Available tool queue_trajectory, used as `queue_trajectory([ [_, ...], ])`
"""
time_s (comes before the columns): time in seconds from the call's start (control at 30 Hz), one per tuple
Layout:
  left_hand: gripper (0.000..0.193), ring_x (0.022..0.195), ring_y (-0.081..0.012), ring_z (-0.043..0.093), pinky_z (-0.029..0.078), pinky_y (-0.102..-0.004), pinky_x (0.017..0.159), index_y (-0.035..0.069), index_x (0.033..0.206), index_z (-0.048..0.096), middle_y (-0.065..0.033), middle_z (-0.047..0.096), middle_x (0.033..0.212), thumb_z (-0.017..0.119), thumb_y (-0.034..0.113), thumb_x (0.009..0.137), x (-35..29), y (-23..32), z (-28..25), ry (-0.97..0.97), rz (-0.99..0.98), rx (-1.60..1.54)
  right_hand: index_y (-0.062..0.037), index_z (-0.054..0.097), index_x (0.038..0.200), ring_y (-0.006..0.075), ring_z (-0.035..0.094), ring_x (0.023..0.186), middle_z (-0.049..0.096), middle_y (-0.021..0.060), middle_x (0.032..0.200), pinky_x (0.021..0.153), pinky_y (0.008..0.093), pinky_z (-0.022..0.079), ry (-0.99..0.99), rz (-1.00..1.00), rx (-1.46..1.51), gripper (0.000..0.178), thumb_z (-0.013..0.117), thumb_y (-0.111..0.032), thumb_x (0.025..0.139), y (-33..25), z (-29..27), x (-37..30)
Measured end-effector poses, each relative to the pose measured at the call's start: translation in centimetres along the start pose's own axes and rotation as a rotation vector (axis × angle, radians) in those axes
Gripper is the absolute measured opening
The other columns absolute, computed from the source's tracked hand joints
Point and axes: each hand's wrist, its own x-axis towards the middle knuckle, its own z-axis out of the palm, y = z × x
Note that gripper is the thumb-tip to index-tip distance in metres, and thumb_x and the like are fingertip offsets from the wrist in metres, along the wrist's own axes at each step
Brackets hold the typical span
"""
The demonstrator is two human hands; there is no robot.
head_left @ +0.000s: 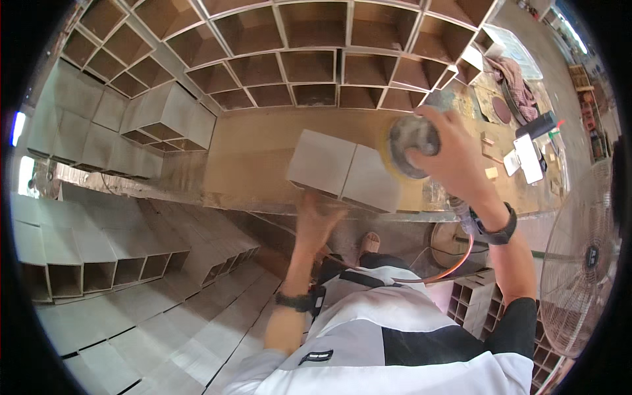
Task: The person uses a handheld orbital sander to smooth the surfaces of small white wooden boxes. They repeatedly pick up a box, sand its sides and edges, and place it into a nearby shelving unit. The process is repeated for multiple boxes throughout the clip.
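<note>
A pale grey two-part box [342, 170] lies on the brown worktable, a dark seam running between its halves. My left hand [316, 220] grips its near lower edge, thumb out to the right, and some fingertips are hidden at that edge. In my right hand [454, 148] is a round disc sander [411, 146] with a yellowish rim, blurred by motion. It is over the box's right end; whether the pad touches the surface I cannot tell. An orange-brown hose [461, 260] curves from the tool toward my body.
Open-fronted wooden cubbies [309, 33] stack along the table's far side. Grey boxes [99, 247] fill the left, some stacked, others laid in rows. At right are a checked cloth [520, 85], a phone-like white object [528, 158], small wood blocks and a large fan [589, 257].
</note>
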Motion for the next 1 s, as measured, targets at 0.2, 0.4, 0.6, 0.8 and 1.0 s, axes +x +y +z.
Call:
queue_trajectory([
  [0.2, 0.056, 0.124, -0.0291, 0.051, 0.040, -0.0424, 0.105, 0.000, 0.134, 0.050, -0.0171, 0.054, 0.135, 0.074, 0.016, 0.085, 1.9, -6.2, 5.5, -0.059, -0.026, -0.161, -0.0151, 0.060, 0.125, 0.0409, 0.061, 0.104, 0.055, 0.0248, 0.112, 0.086, 0.0496, 0.053, -0.216, -0.232, -0.146, 0.050, 0.070, -0.026, 0.077, -6.4, 8.2, 2.1],
  [0.4, 0.042, 0.115, -0.0381, 0.058, 0.045, -0.0473, 0.098, 0.002, 0.125, 0.059, -0.0208, 0.062, 0.122, 0.067, 0.022, 0.089, 2.5, -5.1, 5.7, 0.045, 0.187, 0.178, -0.0132, 0.059, 0.122, 0.0454, 0.061, 0.103, 0.054, 0.0273, 0.112, 0.082, 0.0511, 0.055, -0.228, -0.365, -0.239, 0.046, 0.068, -0.025, 0.078, -6.1, 14.5, 3.8],
  [0.6, 0.051, 0.113, -0.0349, 0.058, 0.048, -0.0458, 0.092, 0.003, 0.125, 0.058, -0.0181, 0.061, 0.122, 0.071, 0.026, 0.082, 3.5, -4.2, 5.3, -0.216, -0.040, 0.454, -0.0106, 0.061, 0.116, 0.0436, 0.065, 0.093, 0.055, 0.0289, 0.107, 0.080, 0.0519, 0.056, -0.150, -0.421, -0.359, 0.039, 0.065, -0.025, 0.081, -4.7, 15.3, 6.9],
  [0.8, 0.048, 0.108, -0.0320, 0.060, 0.050, -0.0466, 0.088, 0.004, 0.128, 0.055, -0.0163, 0.061, 0.121, 0.070, 0.020, 0.084, 3.1, -6.0, 5.6, -0.189, 0.047, 0.566, -0.0089, 0.061, 0.114, 0.0413, 0.066, 0.091, 0.054, 0.0284, 0.111, 0.083, 0.0529, 0.056, -0.212, -0.244, -0.330, 0.038, 0.065, -0.023, 0.079, -6.4, 13.9, 10.9],
  [1.0, 0.036, 0.104, -0.0418, 0.062, 0.048, -0.0484, 0.091, 0.002, 0.113, 0.066, -0.0234, 0.066, 0.104, 0.069, 0.010, 0.078, 2.4, -2.7, 5.6, 0.134, 0.097, 0.068, -0.0133, 0.060, 0.119, 0.0437, 0.064, 0.091, 0.054, 0.0281, 0.108, 0.077, 0.0514, 0.056, -0.199, -0.455, -0.333, 0.043, 0.067, -0.025, 0.078, -7.4, 15.7, 5.9],
])
